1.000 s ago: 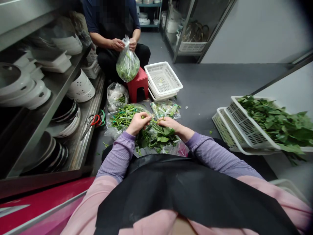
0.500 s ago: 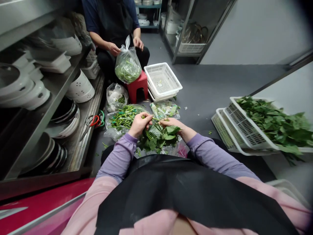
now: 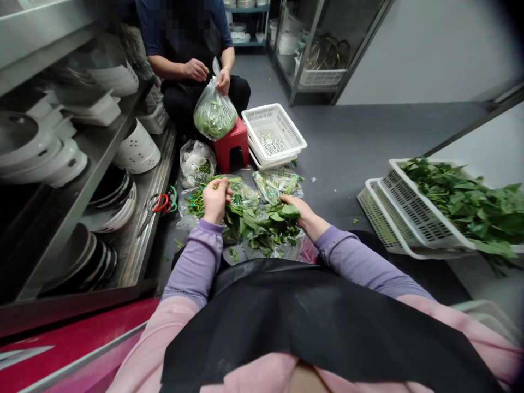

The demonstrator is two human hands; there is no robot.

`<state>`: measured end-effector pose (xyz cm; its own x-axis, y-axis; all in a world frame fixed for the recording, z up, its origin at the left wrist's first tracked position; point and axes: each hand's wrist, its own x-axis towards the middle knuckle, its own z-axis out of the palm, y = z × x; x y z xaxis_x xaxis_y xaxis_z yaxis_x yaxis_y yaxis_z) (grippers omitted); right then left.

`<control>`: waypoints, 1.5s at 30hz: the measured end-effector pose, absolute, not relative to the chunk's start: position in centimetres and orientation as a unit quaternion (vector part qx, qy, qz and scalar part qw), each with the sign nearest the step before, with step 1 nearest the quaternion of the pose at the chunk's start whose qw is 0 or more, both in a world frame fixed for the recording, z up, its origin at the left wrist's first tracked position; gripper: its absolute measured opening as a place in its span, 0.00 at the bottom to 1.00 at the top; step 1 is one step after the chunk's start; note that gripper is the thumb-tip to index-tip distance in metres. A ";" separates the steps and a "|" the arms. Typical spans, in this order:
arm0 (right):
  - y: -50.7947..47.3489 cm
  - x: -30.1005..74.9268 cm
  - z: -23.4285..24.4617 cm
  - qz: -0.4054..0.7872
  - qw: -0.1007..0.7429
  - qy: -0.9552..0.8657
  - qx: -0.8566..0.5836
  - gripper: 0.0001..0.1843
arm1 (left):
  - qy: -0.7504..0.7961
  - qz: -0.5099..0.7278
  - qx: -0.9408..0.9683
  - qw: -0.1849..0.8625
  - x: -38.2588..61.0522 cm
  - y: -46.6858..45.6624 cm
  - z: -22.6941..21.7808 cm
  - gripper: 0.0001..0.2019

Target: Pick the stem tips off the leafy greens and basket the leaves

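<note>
My left hand (image 3: 215, 201) is closed, fingers pinched around stems of leafy greens (image 3: 244, 220) whose leaves trail to the right. Opposite it, my right hand (image 3: 305, 214) grips more green leaves (image 3: 282, 215), its thumb uppermost and most fingers hidden beneath. Cut green stems (image 3: 195, 203) lie in an opened plastic bag just beyond my left hand. Past my right hand, a clear bag of greens (image 3: 276, 184) rests on the floor. Loose leaves and crumpled plastic sit between my knees.
Opposite, a co-worker's hand (image 3: 223, 82) grips a tied bag of greens (image 3: 215, 115) on a red stool (image 3: 227, 146). White baskets (image 3: 303, 146) stand beside it. At right, a tilted basket (image 3: 426, 210) holds leafy greens. Red-handled scissors (image 3: 162, 204) lie on the left shelf's edge (image 3: 141, 256).
My hands have moved apart: the left went leftward with greens, the right shifted slightly right. The co-worker's one hand took the bag's neck while the other let go.
</note>
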<state>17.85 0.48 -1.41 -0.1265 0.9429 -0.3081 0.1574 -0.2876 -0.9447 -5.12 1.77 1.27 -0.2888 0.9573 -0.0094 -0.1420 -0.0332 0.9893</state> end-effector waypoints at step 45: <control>-0.3 16.3 1.8 0.742 0.193 -0.515 -0.382 0.13 | 0.422 0.417 0.476 0.649 -1.4 -0.5 1.9 0.16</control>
